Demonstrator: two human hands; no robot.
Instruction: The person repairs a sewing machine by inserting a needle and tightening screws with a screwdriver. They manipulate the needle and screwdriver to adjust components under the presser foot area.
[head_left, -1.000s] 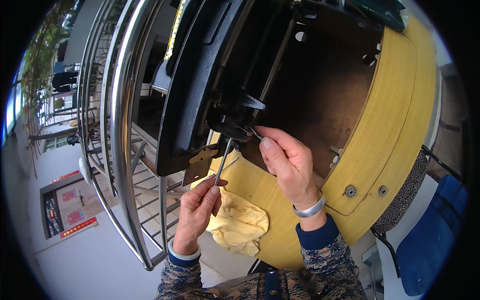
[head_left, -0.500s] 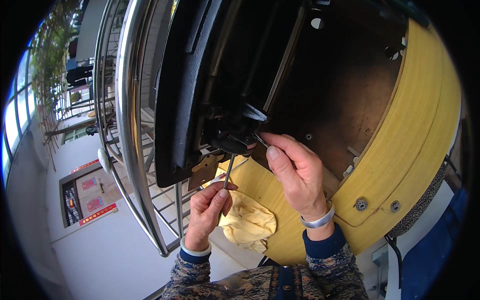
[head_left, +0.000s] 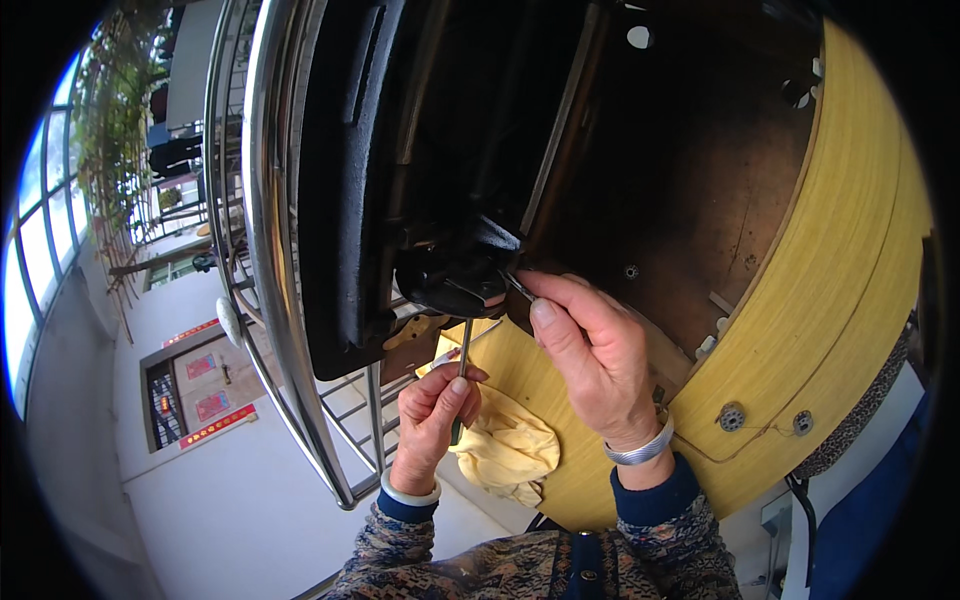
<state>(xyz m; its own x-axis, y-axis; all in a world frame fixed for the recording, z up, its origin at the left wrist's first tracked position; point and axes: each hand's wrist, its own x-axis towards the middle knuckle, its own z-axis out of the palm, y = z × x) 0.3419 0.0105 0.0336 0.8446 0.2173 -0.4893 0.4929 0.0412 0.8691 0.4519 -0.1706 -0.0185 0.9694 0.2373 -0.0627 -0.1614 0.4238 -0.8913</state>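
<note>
A black sewing machine (head_left: 350, 215) stands tipped up on its side, its underside and long metal shafts facing me. My left hand (head_left: 432, 415) is closed round a screwdriver (head_left: 467, 345), thumb and fingers pinching it; its thin shaft points up to the dark rounded part (head_left: 450, 285) at the machine's end, where the tip is lost in shadow. My right hand (head_left: 598, 360) pinches a slim metal tool (head_left: 520, 287) between thumb and forefinger, its end against or close to the same part. Its exact kind is too small to make out.
Beneath my hands lies a yellow wooden tabletop (head_left: 790, 370) with a crumpled yellow cloth (head_left: 505, 445). Two round perforated metal bobbins (head_left: 733, 416) rest at the right. A dark brown cavity (head_left: 680, 220) opens beyond. A shiny metal railing (head_left: 262, 200) runs along the left.
The view has shifted slightly, so the scene sits a little differently. Both hands keep their holds and their places at the machine's end.
</note>
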